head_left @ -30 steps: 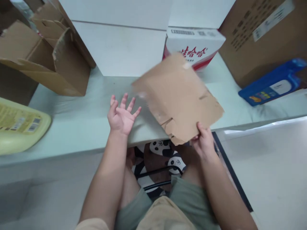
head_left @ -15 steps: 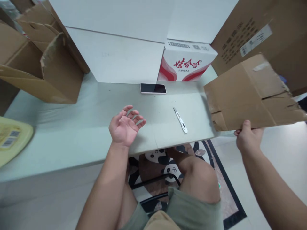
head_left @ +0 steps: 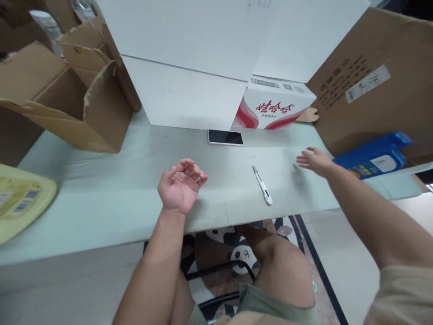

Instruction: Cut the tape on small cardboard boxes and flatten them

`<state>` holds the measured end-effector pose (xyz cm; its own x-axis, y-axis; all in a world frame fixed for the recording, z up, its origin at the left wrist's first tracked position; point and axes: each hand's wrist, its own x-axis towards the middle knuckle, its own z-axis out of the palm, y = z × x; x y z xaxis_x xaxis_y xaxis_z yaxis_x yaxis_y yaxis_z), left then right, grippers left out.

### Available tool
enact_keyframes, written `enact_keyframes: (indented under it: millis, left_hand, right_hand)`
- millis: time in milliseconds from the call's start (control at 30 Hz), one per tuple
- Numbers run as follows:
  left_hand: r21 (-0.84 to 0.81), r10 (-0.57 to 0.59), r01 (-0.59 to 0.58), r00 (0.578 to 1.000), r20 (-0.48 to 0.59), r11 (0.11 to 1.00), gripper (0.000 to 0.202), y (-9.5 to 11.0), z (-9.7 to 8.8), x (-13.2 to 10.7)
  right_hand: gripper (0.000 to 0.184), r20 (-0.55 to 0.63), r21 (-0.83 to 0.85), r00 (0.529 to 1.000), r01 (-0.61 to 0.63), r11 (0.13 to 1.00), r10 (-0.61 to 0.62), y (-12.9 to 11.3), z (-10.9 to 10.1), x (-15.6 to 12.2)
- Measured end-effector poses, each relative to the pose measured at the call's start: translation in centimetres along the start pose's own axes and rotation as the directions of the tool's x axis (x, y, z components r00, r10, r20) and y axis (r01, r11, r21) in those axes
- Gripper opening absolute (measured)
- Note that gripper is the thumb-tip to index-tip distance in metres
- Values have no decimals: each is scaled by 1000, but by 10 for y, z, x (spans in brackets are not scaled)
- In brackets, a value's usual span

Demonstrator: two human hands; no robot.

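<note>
My left hand [head_left: 181, 185] is palm up above the pale tabletop, fingers loosely curled and apart, holding nothing. Over the right part of the table reaches my right hand [head_left: 314, 161], its fingers stretched out and nothing in them. Between the two lies a white utility knife [head_left: 262, 185], blade end pointing away from me. Farther back, a phone [head_left: 225, 137] with a dark screen rests flat in front of a white box. A blue bottle [head_left: 375, 155] with a white label lies on its side beyond my right forearm.
Tall white panels [head_left: 189, 90] stand at the back, beside a red-and-white carton [head_left: 274, 108]. An open cardboard box [head_left: 104, 113] is at the left, with a yellow bottle [head_left: 25, 203] nearer. A large brown carton [head_left: 365, 90] stands at the right. The table [head_left: 101, 207] ends above my knees.
My right hand has let go of the flattened cardboard piece, which is out of sight, and has moved back over the table. The blue bottle now shows. My left hand stays nearly still.
</note>
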<state>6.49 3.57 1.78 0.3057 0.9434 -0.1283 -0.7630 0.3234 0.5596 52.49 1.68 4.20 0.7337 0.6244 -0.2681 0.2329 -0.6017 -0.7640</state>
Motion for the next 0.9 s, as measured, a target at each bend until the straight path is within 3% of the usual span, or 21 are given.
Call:
enact_keyframes:
  millis: [100,200,267,333,400,500,533,567,600,667,733,833,900]
  left_hand:
    - [-9,6,-6,1000,-13,1000,25,5,-1,-4]
    - [-40,49,-51,998,-44,998,23,10,-3,-8]
    - [-74,102,-110,989,-108,991,21,13,-5,-11]
    - [-111,154,-182,963,-223,977,18,16,-7,-12]
    - [-152,178,-246,915,-363,957,15,19,-10,-14]
    - [-223,158,-296,860,-485,929,13,27,-14,-17]
    - [-243,153,-304,858,-491,921,12,31,-16,-19]
    - [-260,153,-311,859,-489,914,11,35,-18,-21]
    - [-272,155,-317,860,-485,909,9,39,-20,-23]
    - [-282,152,-321,858,-490,904,7,48,-24,-28]
    - [-282,142,-319,851,-506,905,6,56,-29,-32]
    - [-294,144,-324,853,-502,899,6,63,-34,-36]
    - [-310,140,-320,862,-486,895,7,66,-37,-39]
  right_hand:
    - [35,157,-156,986,71,985,-46,9,21,-33]
    - [33,241,-280,955,240,930,-173,-7,41,-65]
    - [34,312,-310,905,385,869,-289,-31,64,-89]
    - [38,404,-289,822,531,796,-402,-58,97,-118]
    - [45,509,-218,690,681,699,-514,-87,138,-156]
    - [56,658,37,273,919,392,-702,-130,203,-222]
    - [59,667,102,173,942,319,-725,-144,223,-244]
    - [62,673,133,104,957,259,-732,-159,243,-264]
    - [66,682,132,65,969,210,-728,-173,261,-281]
    - [77,683,68,45,990,126,-729,-200,297,-302]
    - [83,666,-1,63,996,84,-743,-221,333,-304]
    - [77,632,0,68,996,87,-772,-238,381,-283]
    - [71,598,3,80,995,102,-798,-239,402,-266]
